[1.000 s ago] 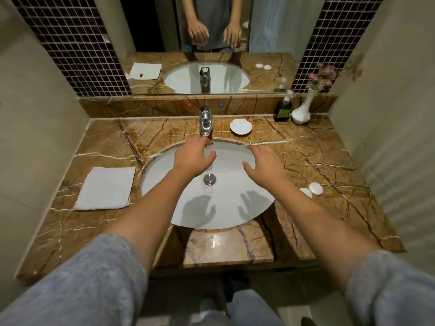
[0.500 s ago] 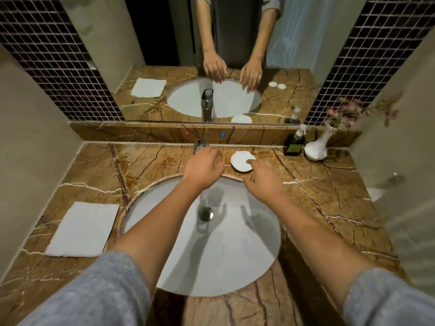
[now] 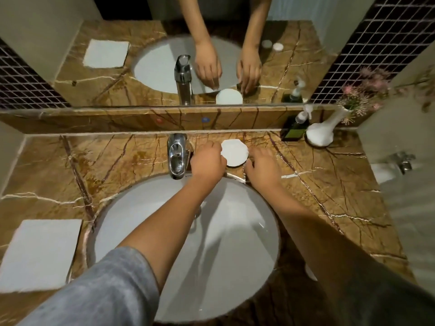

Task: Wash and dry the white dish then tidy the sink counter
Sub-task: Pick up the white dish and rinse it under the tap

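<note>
A small round white dish [image 3: 235, 152] lies flat on the brown marble counter [image 3: 94, 165], behind the white sink basin [image 3: 237, 231] and right of the chrome faucet [image 3: 176, 156]. My left hand [image 3: 207, 162] rests at the dish's left edge with its fingertips touching the rim. At the dish's lower right edge my right hand [image 3: 262, 169] has its fingers spread on the counter. Neither hand has lifted the dish. Both forearms stretch across the basin.
A folded white towel [image 3: 40, 255] lies on the counter at the left. A dark soap pump bottle [image 3: 294, 129] and a white vase [image 3: 321, 135] of pink flowers stand at the back right. My right arm partly hides a small white item [image 3: 310, 274]. A mirror rises behind.
Both hands moved forward from above the basin to the dish behind it. The camera moved closer and tilted down over the sink.
</note>
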A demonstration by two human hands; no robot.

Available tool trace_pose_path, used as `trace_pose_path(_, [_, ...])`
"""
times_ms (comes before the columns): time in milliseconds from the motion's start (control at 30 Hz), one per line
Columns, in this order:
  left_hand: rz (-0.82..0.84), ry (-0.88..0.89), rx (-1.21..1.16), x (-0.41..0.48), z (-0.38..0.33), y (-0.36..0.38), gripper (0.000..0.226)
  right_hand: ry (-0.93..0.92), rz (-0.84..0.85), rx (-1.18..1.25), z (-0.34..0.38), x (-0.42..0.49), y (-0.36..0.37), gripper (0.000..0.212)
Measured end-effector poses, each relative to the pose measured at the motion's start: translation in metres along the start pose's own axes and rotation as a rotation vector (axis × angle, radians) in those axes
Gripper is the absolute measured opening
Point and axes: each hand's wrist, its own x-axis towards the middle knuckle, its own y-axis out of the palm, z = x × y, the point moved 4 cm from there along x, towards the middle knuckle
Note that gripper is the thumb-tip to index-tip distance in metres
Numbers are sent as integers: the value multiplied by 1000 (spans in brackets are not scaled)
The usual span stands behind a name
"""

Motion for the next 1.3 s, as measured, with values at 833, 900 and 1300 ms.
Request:
trace_pose_path(833, [12,-553,-718,-12,30,44,15,388,-2,547,-18,3,39,12])
trace_pose_path(900, [21,-553,-724,-24,30,41,15,384,8,541,-16,-7,37,11])
trace_pose_path(1300, [102,-566,-624,-96,56,36,15,338,202,522,-4,-67,43,23])
